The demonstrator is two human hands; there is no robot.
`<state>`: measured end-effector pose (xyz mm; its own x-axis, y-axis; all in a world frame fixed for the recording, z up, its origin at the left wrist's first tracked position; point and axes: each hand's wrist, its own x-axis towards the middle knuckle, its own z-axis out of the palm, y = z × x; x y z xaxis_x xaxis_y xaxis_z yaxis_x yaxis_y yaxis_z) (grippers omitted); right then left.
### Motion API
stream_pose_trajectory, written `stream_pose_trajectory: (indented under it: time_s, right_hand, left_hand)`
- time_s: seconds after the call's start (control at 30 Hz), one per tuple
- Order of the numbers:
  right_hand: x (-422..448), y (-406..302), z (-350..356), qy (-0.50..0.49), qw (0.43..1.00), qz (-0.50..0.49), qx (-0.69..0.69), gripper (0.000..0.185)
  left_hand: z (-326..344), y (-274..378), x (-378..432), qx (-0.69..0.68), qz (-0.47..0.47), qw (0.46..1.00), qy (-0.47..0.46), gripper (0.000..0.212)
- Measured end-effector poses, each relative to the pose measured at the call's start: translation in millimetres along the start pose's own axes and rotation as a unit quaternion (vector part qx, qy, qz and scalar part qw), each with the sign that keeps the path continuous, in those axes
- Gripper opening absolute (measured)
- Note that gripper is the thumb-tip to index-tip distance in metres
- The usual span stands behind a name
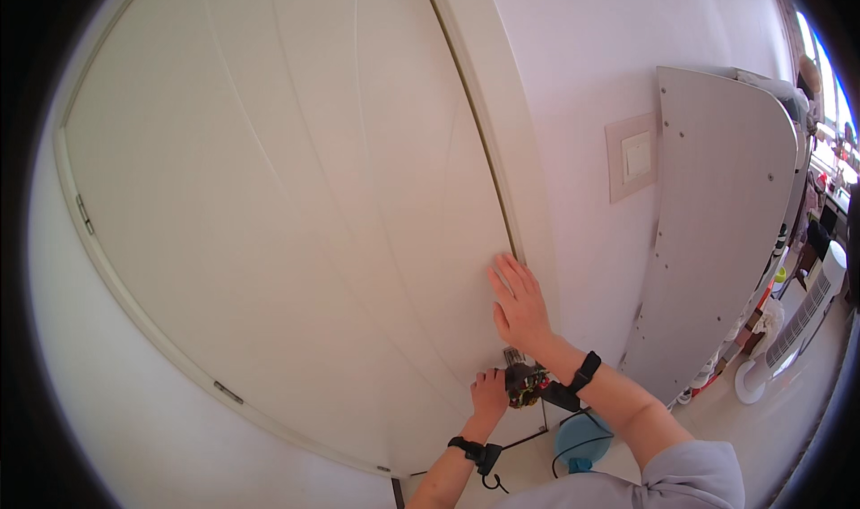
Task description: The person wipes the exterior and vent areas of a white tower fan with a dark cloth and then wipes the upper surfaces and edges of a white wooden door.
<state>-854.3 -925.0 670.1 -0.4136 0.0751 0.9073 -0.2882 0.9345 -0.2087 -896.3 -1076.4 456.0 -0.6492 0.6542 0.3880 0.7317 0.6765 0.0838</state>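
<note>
A pale cream door (302,207) stands closed in its frame before me. My right hand (521,304), fingers a little apart, lies at the door's edge and the frame beside it. Lower down, my left hand (489,395) is at the door's handle side, its fingers curled by a dark item; its hold is partly hidden. Right beside it is a dark bundle with red, yellow and green patterning (526,385), just below a metal lock plate (513,356). Both wrists wear black straps.
A light switch (636,158) is on the wall right of the door frame. Beyond it stands a grey panel (725,207) with screws. A white tower fan (796,324) is on the floor at the right. A blue bin (582,440) and black cables lie below my arms.
</note>
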Motion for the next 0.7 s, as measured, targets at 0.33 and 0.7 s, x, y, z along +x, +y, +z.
stream_pose_trajectory:
  time_s: [0.33, 0.7]
  right_hand:
    - [0.4, 5.3, -1.1, -0.062, 0.997, -0.016, -0.036, 0.06]
    - [21.5, 6.1, -37.6, -0.065, 0.993, 0.011, 0.098, 0.044]
  left_hand:
    - [-4.8, -2.9, 5.3, -0.012, -0.021, 0.999, -0.045, 0.037]
    - [-162.2, -39.8, 52.8, -0.32, -0.018, 0.945, -0.06, 0.04]
